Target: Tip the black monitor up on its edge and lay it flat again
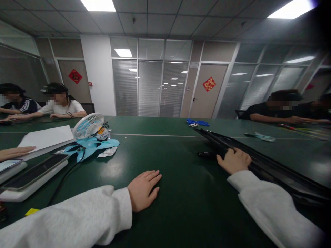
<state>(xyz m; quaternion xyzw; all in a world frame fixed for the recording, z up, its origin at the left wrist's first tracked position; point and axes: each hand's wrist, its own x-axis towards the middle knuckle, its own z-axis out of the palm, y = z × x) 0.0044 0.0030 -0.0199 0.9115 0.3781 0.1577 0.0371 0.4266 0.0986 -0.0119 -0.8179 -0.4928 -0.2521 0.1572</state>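
My left hand point(143, 191) lies flat on the green table point(165, 155), fingers stretched out and holding nothing. On the right, my right hand point(235, 161) is bent over the near side of a long black object point(269, 164) with glossy edges, its fingers curled on top and its thumb at the left. This object slants from the middle of the table to the right edge of view; its exact kind is unclear. A short black rounded piece point(207, 155) sticks out just left of my right thumb.
A white fan point(89, 125), a light-blue star-shaped piece point(90, 148), crumpled tissue point(108, 152), white paper point(49, 137) and a phone point(36, 172) on a white box lie left. Another person's hand point(18, 151) rests on the paper. Blue gloves point(198, 122) lie ahead. People sit both sides.
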